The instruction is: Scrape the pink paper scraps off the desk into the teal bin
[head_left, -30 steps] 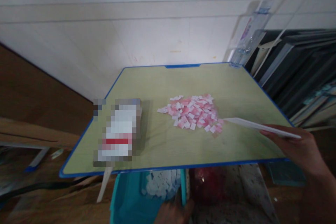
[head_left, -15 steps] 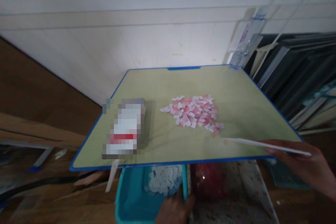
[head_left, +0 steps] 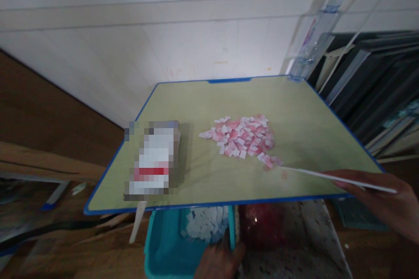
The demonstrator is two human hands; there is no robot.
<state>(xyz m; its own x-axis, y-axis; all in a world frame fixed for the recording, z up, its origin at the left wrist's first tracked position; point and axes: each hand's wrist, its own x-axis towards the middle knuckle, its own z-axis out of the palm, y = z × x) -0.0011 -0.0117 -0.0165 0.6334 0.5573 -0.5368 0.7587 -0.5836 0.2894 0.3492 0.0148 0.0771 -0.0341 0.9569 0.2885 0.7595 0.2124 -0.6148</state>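
Note:
My right hand point(head_left: 382, 194) is closed around a thin white stick point(head_left: 314, 171) at the right side of the small table. The stick's tip reaches a few pink and white paper pieces at the lower right of a heap of small cut pieces point(head_left: 244, 135). A faint pink spot point(head_left: 284, 175) shows on the tabletop just below the tip. Below the table's front edge, my left hand point(head_left: 220, 259) grips the right rim of a teal basin point(head_left: 151, 244). White paper pieces point(head_left: 207, 223) lie inside that basin.
A pixelated, phone-like object point(head_left: 153, 157) leans on the left of the blue-edged table point(head_left: 229, 189). A clear bottle point(head_left: 310, 43) stands at the back right corner. Dark flat panels point(head_left: 386, 74) lean at the right. Something red and shiny point(head_left: 262, 224) sits beside the basin.
The tip of the stick has moved up slightly and now meets the small group of pieces at the heap's lower right. My left hand stays on the basin's rim. The view has shifted slightly.

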